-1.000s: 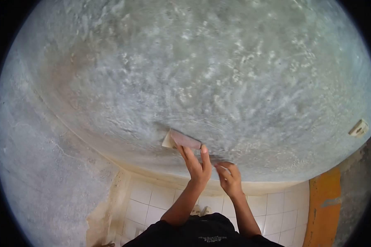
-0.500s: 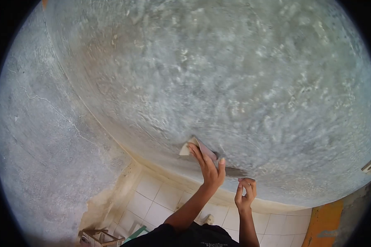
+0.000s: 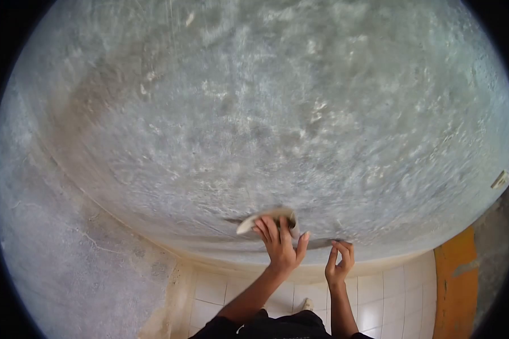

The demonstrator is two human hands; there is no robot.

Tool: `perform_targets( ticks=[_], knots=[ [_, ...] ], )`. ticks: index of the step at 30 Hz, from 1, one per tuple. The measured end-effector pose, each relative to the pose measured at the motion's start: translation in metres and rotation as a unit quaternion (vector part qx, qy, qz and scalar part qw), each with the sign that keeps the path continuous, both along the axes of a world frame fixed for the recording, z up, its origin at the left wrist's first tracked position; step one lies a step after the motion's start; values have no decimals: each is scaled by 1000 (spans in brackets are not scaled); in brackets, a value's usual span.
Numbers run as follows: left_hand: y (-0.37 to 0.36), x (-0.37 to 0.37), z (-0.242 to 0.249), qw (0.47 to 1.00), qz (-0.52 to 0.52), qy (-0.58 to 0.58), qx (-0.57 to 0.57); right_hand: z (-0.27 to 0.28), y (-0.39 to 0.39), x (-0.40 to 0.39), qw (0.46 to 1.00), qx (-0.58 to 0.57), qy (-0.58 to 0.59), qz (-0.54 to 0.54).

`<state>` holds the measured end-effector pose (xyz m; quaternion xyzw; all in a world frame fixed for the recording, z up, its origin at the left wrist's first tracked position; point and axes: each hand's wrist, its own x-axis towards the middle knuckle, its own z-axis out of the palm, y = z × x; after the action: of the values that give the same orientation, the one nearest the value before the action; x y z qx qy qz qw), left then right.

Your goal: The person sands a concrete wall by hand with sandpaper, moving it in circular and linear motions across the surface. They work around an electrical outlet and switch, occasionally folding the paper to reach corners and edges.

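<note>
My left hand (image 3: 281,244) presses a bent, pale piece of sheet, like sandpaper (image 3: 246,225), against the lower part of the grey wall (image 3: 254,124). Its fingers lie over the sheet, with the thumb apart on the right. To the right, my right hand (image 3: 339,264) is close to the same wall, its fingertips and thumb brought together at the surface. Whatever may be between those fingertips is too small to make out.
White floor tiles (image 3: 372,291) lie below the wall. An orange upright band (image 3: 457,282) stands at the lower right, and a small pale fitting (image 3: 499,179) is on the wall's right edge. A cracked side wall (image 3: 79,265) meets it at the left.
The view has shifted, and the wooden and green objects at the lower left have left it. The sheet under my left hand has turned flatter and now curls over the fingers. My right hand stays near the wall.
</note>
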<state>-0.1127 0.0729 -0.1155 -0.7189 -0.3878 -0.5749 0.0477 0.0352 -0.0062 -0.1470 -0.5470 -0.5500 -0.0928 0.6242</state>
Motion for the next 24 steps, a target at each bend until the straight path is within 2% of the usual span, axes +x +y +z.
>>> perform_targets(
  ticks=[3,8,11,14,17,20,23,24],
  knots=[
    [12,-12,79,994,30,63,81,2,0,-15,1000,-9,14,-22],
    [23,-7,169,983,60,54,163,-1,0,-16,999,8,21,-41],
    [19,1,179,978,88,55,179,2,0,-7,999,-3,25,-31],
    [11,1,172,986,103,40,125,9,5,9,999,20,-12,-44],
    [10,6,177,986,116,-12,117,9,8,26,998,54,-23,-35],
    [5,12,203,975,199,4,100,4,13,40,997,74,-27,-22],
    [23,7,208,963,140,-35,229,-8,20,57,994,98,-53,-5],
    [25,7,208,954,155,-47,252,-11,21,61,993,103,-61,4]
  ],
)
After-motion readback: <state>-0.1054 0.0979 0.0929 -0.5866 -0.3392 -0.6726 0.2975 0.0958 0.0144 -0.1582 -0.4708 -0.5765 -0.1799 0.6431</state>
